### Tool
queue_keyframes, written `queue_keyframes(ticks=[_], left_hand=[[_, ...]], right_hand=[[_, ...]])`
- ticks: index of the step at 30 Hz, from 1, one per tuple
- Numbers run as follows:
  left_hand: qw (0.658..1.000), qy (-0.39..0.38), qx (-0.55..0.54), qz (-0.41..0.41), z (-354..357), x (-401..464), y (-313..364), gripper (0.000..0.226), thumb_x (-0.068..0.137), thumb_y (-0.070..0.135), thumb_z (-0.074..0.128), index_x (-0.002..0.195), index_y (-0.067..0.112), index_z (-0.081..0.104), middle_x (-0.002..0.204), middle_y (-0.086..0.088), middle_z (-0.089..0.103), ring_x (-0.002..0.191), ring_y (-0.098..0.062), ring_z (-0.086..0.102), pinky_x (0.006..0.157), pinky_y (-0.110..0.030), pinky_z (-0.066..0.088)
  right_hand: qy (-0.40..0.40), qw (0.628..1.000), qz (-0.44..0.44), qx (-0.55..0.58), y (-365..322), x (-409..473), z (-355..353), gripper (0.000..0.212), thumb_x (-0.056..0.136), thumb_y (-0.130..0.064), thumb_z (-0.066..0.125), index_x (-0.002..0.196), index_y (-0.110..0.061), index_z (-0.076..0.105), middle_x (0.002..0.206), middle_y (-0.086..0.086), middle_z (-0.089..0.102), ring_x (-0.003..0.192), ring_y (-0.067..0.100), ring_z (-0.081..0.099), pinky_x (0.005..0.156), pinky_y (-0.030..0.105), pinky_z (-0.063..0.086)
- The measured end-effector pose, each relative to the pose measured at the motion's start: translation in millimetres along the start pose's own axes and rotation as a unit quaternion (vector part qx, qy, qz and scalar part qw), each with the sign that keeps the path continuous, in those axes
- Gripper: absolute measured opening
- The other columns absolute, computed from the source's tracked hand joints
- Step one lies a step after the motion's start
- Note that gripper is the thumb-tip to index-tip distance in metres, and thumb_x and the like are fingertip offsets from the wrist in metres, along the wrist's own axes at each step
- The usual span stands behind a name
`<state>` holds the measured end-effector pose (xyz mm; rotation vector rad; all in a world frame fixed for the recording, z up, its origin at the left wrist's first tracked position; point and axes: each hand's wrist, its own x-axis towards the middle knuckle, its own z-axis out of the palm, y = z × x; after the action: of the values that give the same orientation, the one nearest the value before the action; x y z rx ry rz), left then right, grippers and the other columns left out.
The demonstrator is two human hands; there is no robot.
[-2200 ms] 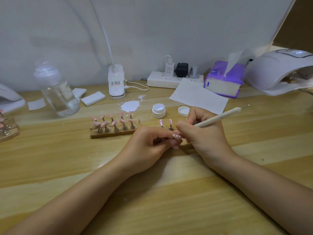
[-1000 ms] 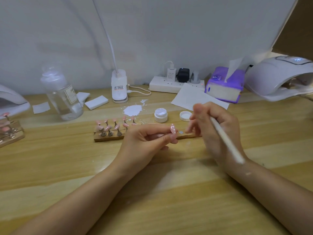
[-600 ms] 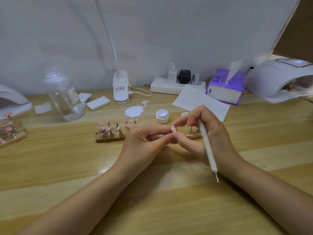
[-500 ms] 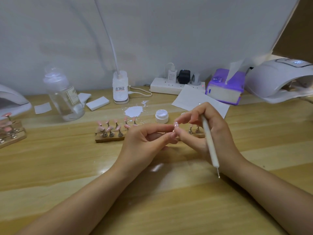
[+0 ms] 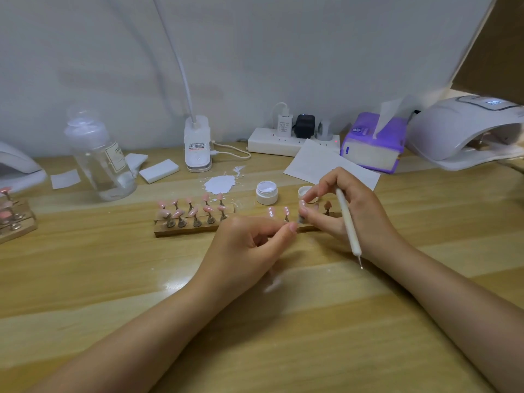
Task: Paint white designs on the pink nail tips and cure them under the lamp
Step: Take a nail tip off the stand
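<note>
My right hand pinches a pink nail tip with white dots on its small metal stand, held just above a wooden strip. A white dotting pen is tucked between the same hand's fingers, tip pointing toward me. Two dotted pink tips stand on the strip to the left. My left hand rests beside it, fingers loosely curled and holding nothing. A wooden holder carries several plain pink tips. An open white gel jar stands behind, and the curing lamp is far right.
A white paint puddle lies behind the holder. A clear bottle, desk lamp base, power strip, paper sheet and purple tissue box line the back. Another nail holder sits at the left edge.
The dotted nail tip passed from my left hand to my right, which turned the pen tip toward me and carried the tip back to the wooden strip. My left hand let go.
</note>
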<state>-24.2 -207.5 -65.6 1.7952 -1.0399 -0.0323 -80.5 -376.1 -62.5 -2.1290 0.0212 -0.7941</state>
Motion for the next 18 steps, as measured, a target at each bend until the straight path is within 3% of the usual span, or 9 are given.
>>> queue_keyframes(ticks=[6,8,11,15,18], left_hand=[[1.0,0.011,0.022,-0.016,1,0,-1,0.039,0.088,0.027,0.059,0.068,-0.006,0.065,0.052,-0.017,0.043,0.044,-0.01,0.03,0.048,-0.029,0.027],[0.999,0.016,0.026,-0.016,2,0,-2,0.036,0.087,0.025,0.06,0.068,-0.004,0.066,0.054,-0.017,0.044,0.044,-0.01,0.031,0.048,-0.032,0.029],[0.999,0.02,0.03,-0.019,2,0,-2,0.033,0.087,0.024,0.06,0.068,-0.002,0.067,0.057,-0.015,0.047,0.044,-0.009,0.031,0.051,-0.035,0.033],[0.999,0.025,0.025,-0.026,2,0,-2,0.03,0.086,0.023,0.06,0.068,0.0,0.069,0.057,-0.014,0.049,0.043,-0.008,0.032,0.051,-0.032,0.033],[0.999,0.029,0.023,-0.031,2,0,-3,0.028,0.086,0.022,0.061,0.069,0.002,0.07,0.048,-0.01,0.045,0.041,-0.007,0.032,0.05,-0.028,0.032]], right_hand=[[-0.006,1.0,-0.002,-0.016,1,1,-1,0.04,0.071,-0.01,0.076,0.071,-0.034,0.045,0.083,-0.009,0.064,0.077,0.016,0.061,0.064,0.01,0.042],[-0.011,1.0,0.0,-0.021,0,1,-2,0.038,0.071,-0.012,0.077,0.072,-0.034,0.046,0.086,-0.007,0.065,0.083,0.018,0.063,0.069,0.015,0.046],[-0.02,0.999,0.005,-0.039,-2,2,-6,0.035,0.069,-0.021,0.077,0.075,-0.033,0.045,0.091,-0.008,0.067,0.087,0.026,0.063,0.075,0.034,0.05],[-0.009,0.992,-0.023,-0.121,1,4,-16,0.028,0.067,-0.028,0.076,0.08,-0.016,0.054,0.08,-0.003,0.066,0.081,0.022,0.058,0.076,0.028,0.038],[-0.014,0.988,-0.044,-0.146,2,3,-16,0.025,0.067,-0.026,0.073,0.08,-0.013,0.056,0.074,-0.005,0.062,0.075,0.01,0.05,0.078,0.026,0.032]])
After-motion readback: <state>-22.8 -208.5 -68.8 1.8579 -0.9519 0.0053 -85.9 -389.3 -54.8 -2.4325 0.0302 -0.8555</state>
